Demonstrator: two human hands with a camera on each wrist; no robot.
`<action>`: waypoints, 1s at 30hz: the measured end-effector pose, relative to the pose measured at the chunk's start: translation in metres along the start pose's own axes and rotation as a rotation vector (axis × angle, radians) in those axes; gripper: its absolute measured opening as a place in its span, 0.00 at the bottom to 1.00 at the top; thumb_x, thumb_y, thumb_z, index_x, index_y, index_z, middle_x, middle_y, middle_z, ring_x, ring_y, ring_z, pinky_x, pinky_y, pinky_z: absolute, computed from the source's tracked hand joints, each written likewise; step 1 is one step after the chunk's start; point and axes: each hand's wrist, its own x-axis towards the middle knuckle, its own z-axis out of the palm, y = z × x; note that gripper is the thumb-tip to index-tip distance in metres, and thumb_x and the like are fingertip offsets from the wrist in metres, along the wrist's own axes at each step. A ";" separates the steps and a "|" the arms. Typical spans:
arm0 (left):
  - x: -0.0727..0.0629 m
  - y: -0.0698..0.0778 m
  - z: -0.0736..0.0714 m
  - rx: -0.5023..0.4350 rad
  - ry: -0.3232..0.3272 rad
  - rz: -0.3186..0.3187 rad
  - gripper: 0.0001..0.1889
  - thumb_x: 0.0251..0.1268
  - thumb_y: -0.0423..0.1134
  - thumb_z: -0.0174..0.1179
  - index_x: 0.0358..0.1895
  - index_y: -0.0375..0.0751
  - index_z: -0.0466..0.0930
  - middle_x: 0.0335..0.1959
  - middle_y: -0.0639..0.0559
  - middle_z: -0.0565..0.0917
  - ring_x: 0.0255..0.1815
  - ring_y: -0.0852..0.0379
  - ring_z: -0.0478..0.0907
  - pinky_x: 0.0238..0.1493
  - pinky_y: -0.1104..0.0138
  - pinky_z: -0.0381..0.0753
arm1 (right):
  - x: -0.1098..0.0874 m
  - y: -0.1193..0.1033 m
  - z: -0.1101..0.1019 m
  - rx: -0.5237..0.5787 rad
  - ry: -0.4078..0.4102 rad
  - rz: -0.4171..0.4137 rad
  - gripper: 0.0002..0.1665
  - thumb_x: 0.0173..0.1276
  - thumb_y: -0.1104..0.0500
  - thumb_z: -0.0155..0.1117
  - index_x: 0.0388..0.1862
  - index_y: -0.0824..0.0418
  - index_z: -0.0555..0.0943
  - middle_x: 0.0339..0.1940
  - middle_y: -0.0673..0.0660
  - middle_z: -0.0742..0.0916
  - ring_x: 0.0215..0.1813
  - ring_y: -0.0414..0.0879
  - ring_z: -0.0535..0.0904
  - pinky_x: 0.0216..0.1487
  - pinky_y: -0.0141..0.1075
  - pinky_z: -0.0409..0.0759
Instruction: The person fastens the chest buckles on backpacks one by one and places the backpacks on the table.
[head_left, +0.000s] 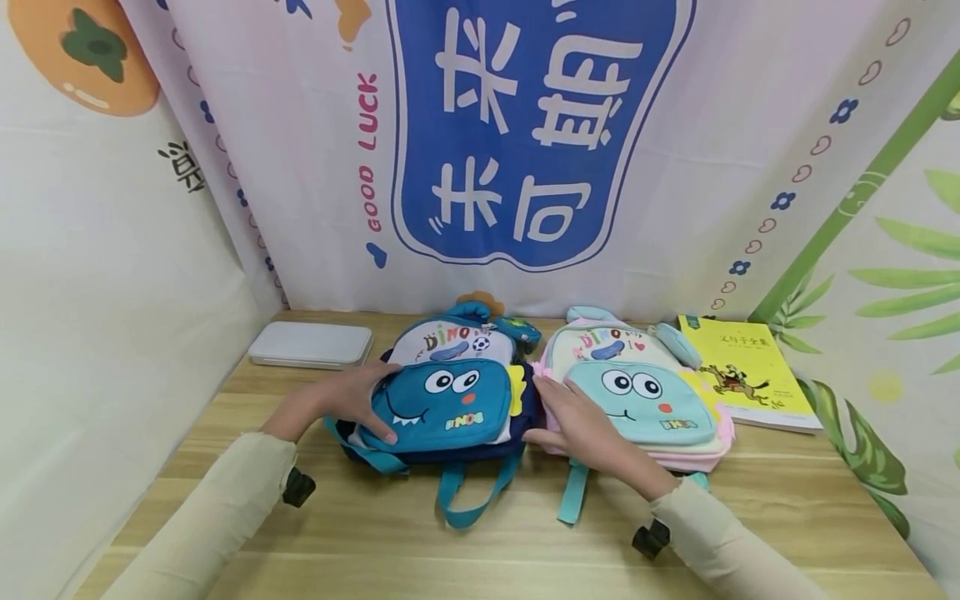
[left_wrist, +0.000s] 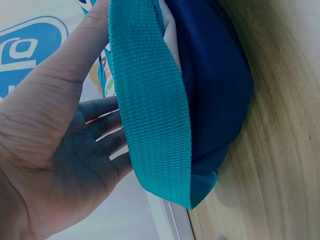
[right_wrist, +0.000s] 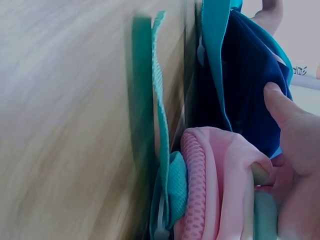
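A dark blue and teal dinosaur backpack (head_left: 442, 404) lies on the table, face up. My left hand (head_left: 352, 400) touches its left side, the thumb on the teal front pocket and the fingers spread along the edge; a teal strap (left_wrist: 150, 105) crosses in front of that hand in the left wrist view. To the right lies a pink and mint dinosaur backpack (head_left: 645, 400). My right hand (head_left: 588, 425) is where the two bags meet, fingers resting on the pink bag's left edge. In the right wrist view its thumb touches the navy side of the blue bag (right_wrist: 250, 85).
A white flat case (head_left: 311, 344) lies at the back left of the wooden table (head_left: 420, 558). A yellow book (head_left: 750, 367) is partly behind the pink bag on the right. Loose straps (head_left: 480, 504) hang toward the front. A printed cloth (head_left: 322, 208) backs the table.
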 end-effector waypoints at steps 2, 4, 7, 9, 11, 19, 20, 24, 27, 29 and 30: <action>0.000 -0.001 0.001 -0.005 0.002 0.005 0.68 0.40 0.65 0.80 0.80 0.33 0.52 0.78 0.30 0.60 0.76 0.30 0.61 0.71 0.37 0.66 | -0.001 0.000 -0.001 0.035 -0.004 -0.002 0.54 0.69 0.37 0.67 0.81 0.66 0.58 0.79 0.66 0.68 0.81 0.59 0.61 0.82 0.59 0.51; 0.000 -0.002 0.002 -0.011 0.005 0.010 0.67 0.40 0.65 0.80 0.80 0.33 0.52 0.78 0.30 0.60 0.76 0.30 0.61 0.71 0.37 0.67 | -0.001 -0.001 -0.002 0.084 -0.011 -0.004 0.53 0.70 0.39 0.67 0.81 0.66 0.57 0.80 0.66 0.67 0.82 0.60 0.60 0.81 0.61 0.49; 0.000 -0.003 0.003 -0.022 0.006 0.015 0.67 0.41 0.65 0.80 0.80 0.33 0.52 0.78 0.30 0.60 0.76 0.30 0.61 0.71 0.37 0.67 | 0.001 -0.002 -0.004 0.179 -0.015 -0.016 0.52 0.71 0.43 0.68 0.82 0.65 0.56 0.81 0.65 0.66 0.82 0.60 0.59 0.81 0.63 0.47; 0.000 -0.004 0.003 -0.026 0.007 0.015 0.67 0.41 0.65 0.80 0.80 0.33 0.53 0.78 0.30 0.60 0.76 0.30 0.62 0.70 0.36 0.68 | 0.003 -0.003 -0.006 0.244 -0.023 -0.018 0.51 0.71 0.46 0.68 0.82 0.64 0.55 0.81 0.64 0.65 0.82 0.61 0.59 0.81 0.64 0.46; 0.000 -0.005 0.003 -0.030 0.008 0.015 0.67 0.41 0.65 0.80 0.80 0.33 0.52 0.78 0.30 0.60 0.76 0.30 0.61 0.70 0.36 0.68 | 0.004 -0.005 -0.007 0.298 -0.029 -0.011 0.50 0.71 0.47 0.68 0.83 0.62 0.55 0.81 0.64 0.65 0.82 0.64 0.58 0.80 0.64 0.46; -0.001 -0.005 0.001 -0.043 0.009 0.014 0.66 0.42 0.64 0.79 0.80 0.34 0.53 0.78 0.30 0.60 0.75 0.30 0.62 0.70 0.36 0.68 | 0.008 -0.009 -0.007 0.440 -0.003 0.039 0.51 0.72 0.47 0.67 0.84 0.57 0.53 0.81 0.65 0.66 0.79 0.63 0.64 0.76 0.59 0.63; -0.001 -0.005 0.001 -0.043 0.010 0.016 0.66 0.42 0.64 0.79 0.80 0.34 0.53 0.78 0.30 0.60 0.75 0.30 0.62 0.70 0.36 0.68 | 0.008 -0.009 -0.007 0.446 0.011 0.035 0.51 0.72 0.48 0.67 0.84 0.57 0.52 0.81 0.65 0.66 0.78 0.62 0.65 0.75 0.58 0.65; -0.001 -0.006 0.003 -0.052 0.020 0.029 0.65 0.43 0.64 0.79 0.80 0.34 0.53 0.78 0.30 0.60 0.75 0.30 0.62 0.70 0.36 0.67 | 0.010 -0.011 -0.007 0.473 0.038 0.058 0.52 0.72 0.50 0.68 0.84 0.60 0.51 0.81 0.64 0.65 0.79 0.60 0.66 0.74 0.56 0.67; 0.000 -0.007 0.005 -0.064 0.029 0.043 0.65 0.43 0.64 0.79 0.80 0.33 0.53 0.78 0.30 0.60 0.75 0.31 0.61 0.70 0.36 0.67 | 0.013 -0.011 -0.008 0.496 0.024 0.093 0.51 0.73 0.49 0.67 0.84 0.61 0.51 0.81 0.63 0.65 0.80 0.58 0.64 0.76 0.54 0.66; 0.001 -0.007 0.006 -0.071 0.034 0.052 0.65 0.43 0.64 0.79 0.80 0.34 0.54 0.78 0.31 0.60 0.76 0.31 0.61 0.71 0.36 0.67 | 0.014 -0.011 -0.010 0.546 0.008 0.119 0.50 0.73 0.49 0.66 0.84 0.62 0.52 0.81 0.63 0.66 0.80 0.57 0.64 0.76 0.52 0.66; 0.001 -0.008 0.006 -0.071 0.037 0.059 0.65 0.44 0.65 0.78 0.80 0.34 0.54 0.78 0.31 0.60 0.76 0.31 0.61 0.71 0.36 0.67 | 0.015 -0.011 -0.011 0.575 0.001 0.126 0.50 0.74 0.50 0.66 0.84 0.62 0.51 0.80 0.64 0.67 0.80 0.57 0.65 0.75 0.52 0.66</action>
